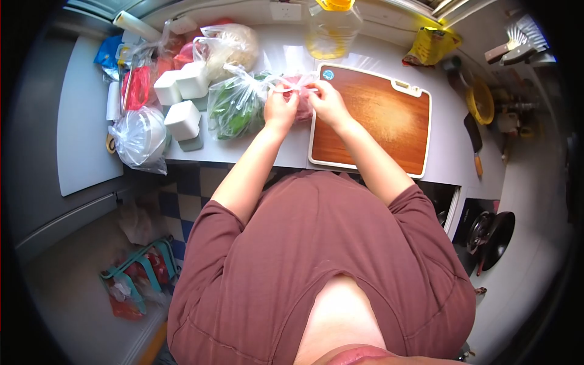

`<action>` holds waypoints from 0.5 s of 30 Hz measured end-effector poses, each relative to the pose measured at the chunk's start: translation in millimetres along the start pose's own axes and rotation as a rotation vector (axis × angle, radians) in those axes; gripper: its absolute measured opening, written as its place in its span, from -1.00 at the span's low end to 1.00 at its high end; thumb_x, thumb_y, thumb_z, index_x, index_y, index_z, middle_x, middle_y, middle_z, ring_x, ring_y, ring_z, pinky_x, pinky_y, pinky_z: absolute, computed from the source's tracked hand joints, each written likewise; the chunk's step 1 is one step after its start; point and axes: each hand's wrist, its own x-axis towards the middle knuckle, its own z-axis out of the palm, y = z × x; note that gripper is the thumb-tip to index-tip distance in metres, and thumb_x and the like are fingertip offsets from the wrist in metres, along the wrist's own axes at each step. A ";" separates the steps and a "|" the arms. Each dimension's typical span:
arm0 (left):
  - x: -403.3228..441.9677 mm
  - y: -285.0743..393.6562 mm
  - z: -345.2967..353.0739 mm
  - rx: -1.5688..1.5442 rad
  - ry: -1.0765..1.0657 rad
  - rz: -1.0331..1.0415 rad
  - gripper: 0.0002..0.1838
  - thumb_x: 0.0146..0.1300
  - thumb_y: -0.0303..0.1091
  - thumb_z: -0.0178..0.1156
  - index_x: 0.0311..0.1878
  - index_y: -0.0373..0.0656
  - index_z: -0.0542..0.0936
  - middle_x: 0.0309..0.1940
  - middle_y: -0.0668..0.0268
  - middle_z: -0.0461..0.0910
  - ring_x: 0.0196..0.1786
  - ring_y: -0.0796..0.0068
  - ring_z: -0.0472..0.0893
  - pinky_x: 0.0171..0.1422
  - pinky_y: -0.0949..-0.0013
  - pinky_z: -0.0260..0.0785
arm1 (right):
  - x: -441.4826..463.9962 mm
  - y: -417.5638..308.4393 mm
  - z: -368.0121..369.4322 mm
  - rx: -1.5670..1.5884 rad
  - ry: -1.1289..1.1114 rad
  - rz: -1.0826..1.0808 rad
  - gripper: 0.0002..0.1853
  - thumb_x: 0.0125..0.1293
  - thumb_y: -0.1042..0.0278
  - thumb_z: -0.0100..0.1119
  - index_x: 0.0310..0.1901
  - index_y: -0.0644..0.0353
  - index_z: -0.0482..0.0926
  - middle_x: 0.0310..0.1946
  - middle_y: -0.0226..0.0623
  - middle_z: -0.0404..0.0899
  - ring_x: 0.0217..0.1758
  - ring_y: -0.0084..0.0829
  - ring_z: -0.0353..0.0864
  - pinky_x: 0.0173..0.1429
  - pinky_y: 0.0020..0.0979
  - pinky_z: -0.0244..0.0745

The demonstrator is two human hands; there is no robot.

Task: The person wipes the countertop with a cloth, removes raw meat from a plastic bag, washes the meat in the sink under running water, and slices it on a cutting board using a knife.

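Note:
A clear bag with pinkish contents lies on the counter between a bag of green vegetables and the cutting board. My left hand pinches the gathered top of this bag from the left. From the right, my right hand grips the same top with closed fingers, over the board's left edge. The bag of green vegetables sits just left of my left hand. The brown cutting board has a white rim and lies flat under my right forearm.
White containers and more plastic bags stand at the left. An oil bottle is at the back, a yellow packet at the back right. A knife hangs or lies right of the board, near a black pan.

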 end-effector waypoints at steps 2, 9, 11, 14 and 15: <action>0.4 5.1 -1.4 -0.149 -0.015 0.020 -0.80 0.16 -0.31 0.24 -0.20 -0.21 0.58 -0.39 0.23 0.58 -0.34 0.36 0.58 -0.18 0.32 0.43 | 9.8 9.8 11.1 -0.052 0.043 -0.193 -0.76 0.24 0.45 0.13 -0.04 0.17 0.57 -0.16 -0.20 0.60 -0.17 -0.33 0.62 -0.07 -0.38 0.53; -25.8 17.6 -28.2 -0.126 -0.044 0.059 -0.90 0.22 -0.41 0.23 -0.27 -0.24 0.57 -0.48 0.42 0.56 -0.42 0.71 0.48 -0.28 0.55 0.35 | -2.2 -22.5 2.5 -0.213 -0.091 -0.234 -0.82 0.17 0.29 0.21 -0.20 0.11 0.55 -0.23 -0.18 0.56 -0.19 -0.17 0.60 -0.08 -0.27 0.51; -27.9 8.6 -25.1 -0.145 0.004 0.052 -0.89 0.22 -0.41 0.24 -0.27 -0.24 0.58 -0.48 0.41 0.56 -0.42 0.71 0.47 -0.28 0.56 0.35 | -5.6 -23.5 3.6 -0.152 -0.126 -0.107 -0.80 0.16 0.26 0.24 -0.22 0.12 0.54 -0.25 -0.19 0.55 -0.21 -0.18 0.59 -0.09 -0.28 0.50; -28.2 -1.0 -20.4 -0.164 0.048 -0.017 -0.89 0.18 -0.40 0.24 -0.30 -0.24 0.57 -0.46 0.34 0.56 -0.42 0.62 0.51 -0.27 0.48 0.39 | -3.8 -7.1 13.4 -0.035 -0.019 -0.090 -0.78 0.16 0.23 0.26 -0.24 0.14 0.52 -0.25 -0.19 0.55 -0.25 -0.17 0.57 -0.10 -0.30 0.49; -26.7 -0.4 -19.5 -0.169 0.058 -0.048 -0.89 0.17 -0.40 0.24 -0.32 -0.24 0.57 -0.46 0.31 0.57 -0.42 0.57 0.53 -0.26 0.44 0.41 | -4.1 -10.4 13.4 -0.004 -0.019 -0.029 -0.78 0.16 0.24 0.26 -0.24 0.15 0.51 -0.24 -0.18 0.55 -0.25 -0.18 0.57 -0.10 -0.31 0.48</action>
